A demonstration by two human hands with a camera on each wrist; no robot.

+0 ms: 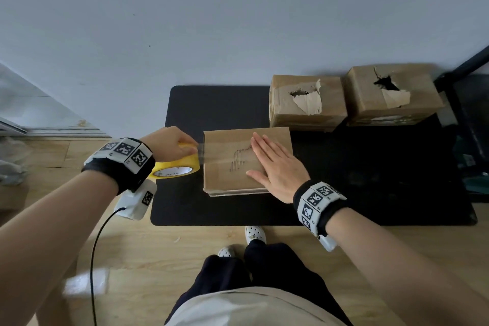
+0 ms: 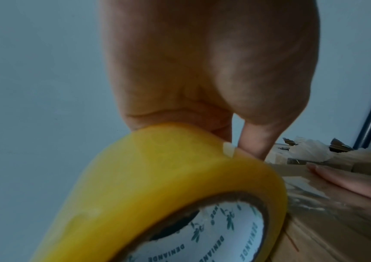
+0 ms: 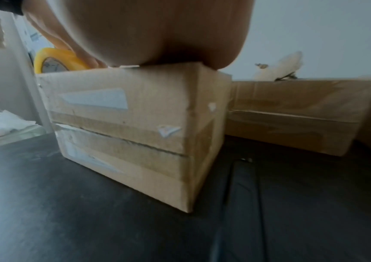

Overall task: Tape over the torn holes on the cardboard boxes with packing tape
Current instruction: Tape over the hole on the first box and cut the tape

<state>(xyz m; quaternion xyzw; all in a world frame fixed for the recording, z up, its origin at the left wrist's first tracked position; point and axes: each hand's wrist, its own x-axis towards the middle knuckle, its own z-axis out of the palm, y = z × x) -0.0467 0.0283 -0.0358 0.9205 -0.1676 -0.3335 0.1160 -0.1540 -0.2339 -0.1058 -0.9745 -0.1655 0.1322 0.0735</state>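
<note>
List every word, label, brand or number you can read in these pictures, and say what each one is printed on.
"DENIANDE": repeated around the white inner core of the yellow tape roll, which the left hand grips.
Core print in the head view: too small to read.
Wrist bands: black and white square codes, no words.
Cardboard boxes: no legible print.

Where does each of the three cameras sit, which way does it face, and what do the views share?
Head: worn high, looking down at the mat, three boxes, both arms, legs and shoes.
Left wrist: along the left hand, which grips the tape roll beside the near box.
Right wrist: low, under the right hand resting flat on that box; only the palm shows.
Shared: all three show the tape roll and near box.
</note>
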